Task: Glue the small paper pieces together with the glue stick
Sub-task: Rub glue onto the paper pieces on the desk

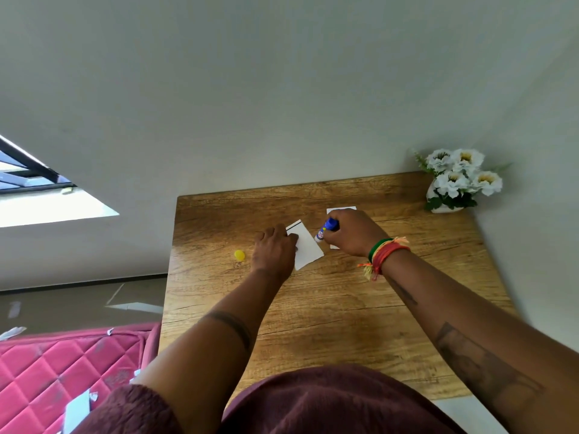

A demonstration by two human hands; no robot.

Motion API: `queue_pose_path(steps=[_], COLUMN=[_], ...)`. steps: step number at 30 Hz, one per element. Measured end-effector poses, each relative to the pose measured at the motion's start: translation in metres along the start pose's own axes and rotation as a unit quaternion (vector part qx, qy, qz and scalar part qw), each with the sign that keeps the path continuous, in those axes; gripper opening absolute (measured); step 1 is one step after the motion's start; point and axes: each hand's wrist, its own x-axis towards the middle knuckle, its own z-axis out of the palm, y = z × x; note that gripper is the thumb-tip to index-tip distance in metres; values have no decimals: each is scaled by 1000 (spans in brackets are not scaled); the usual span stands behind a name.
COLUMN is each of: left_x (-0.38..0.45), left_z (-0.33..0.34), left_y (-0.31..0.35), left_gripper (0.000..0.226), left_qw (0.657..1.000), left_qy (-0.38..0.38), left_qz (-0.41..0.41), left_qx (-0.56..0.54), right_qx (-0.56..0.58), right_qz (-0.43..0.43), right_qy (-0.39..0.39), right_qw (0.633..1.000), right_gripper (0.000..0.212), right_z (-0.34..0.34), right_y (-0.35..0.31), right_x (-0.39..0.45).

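Note:
A small white paper piece (308,249) with a dark line along its far edge lies on the wooden table (329,308). My left hand (274,250) presses flat on its left side, fingers spread. My right hand (352,233) grips a blue glue stick (326,230), tip pointing down at the paper's right edge. A second white paper piece (341,209) lies under and behind my right hand, mostly hidden. The yellow glue cap (239,255) sits on the table left of my left hand.
A white vase of white flowers (457,180) stands at the table's far right corner against the wall. A pink quilted cushion (62,371) with paper scraps lies to the left, below table height.

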Motion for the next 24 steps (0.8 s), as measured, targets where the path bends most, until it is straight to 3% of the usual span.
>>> queue_pose_path(steps=[9, 16, 24], left_x=[6, 9, 7], left_z=[8, 10, 8], left_y=[-1, -1, 0], left_gripper=[32, 35, 36], left_qw=[1000, 999, 999], left_qy=[28, 34, 30], left_qz=[3, -11, -13], left_qx=[5, -4, -20], right_qx=[-41, -70, -43], right_qz=[-35, -50, -30], right_qy=[-4, 3, -123], right_qw=[999, 996, 991], right_gripper=[10, 24, 32], right_z=[34, 40, 29], right_y=[-6, -3, -7], right_x=[-6, -10, -6])
